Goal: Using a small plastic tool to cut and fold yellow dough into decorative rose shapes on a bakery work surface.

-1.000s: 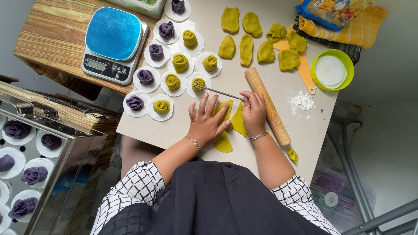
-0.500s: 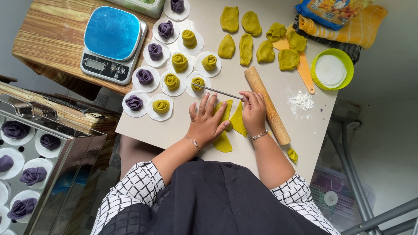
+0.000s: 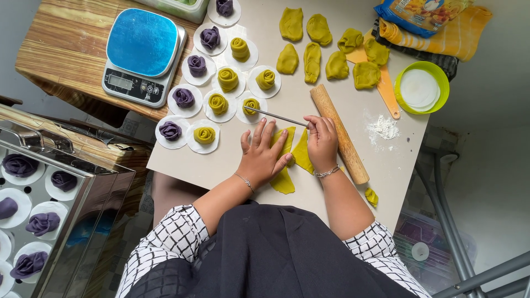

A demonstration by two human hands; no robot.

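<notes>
Left hand is spread flat, fingers apart, pressing on the yellow-green dough strips near the edge of the surface. Right hand is curled shut around a thin metal skewer (it points left toward the rolled dough roses), resting on the same strips. A wooden rolling pin lies just right of that hand.
</notes>
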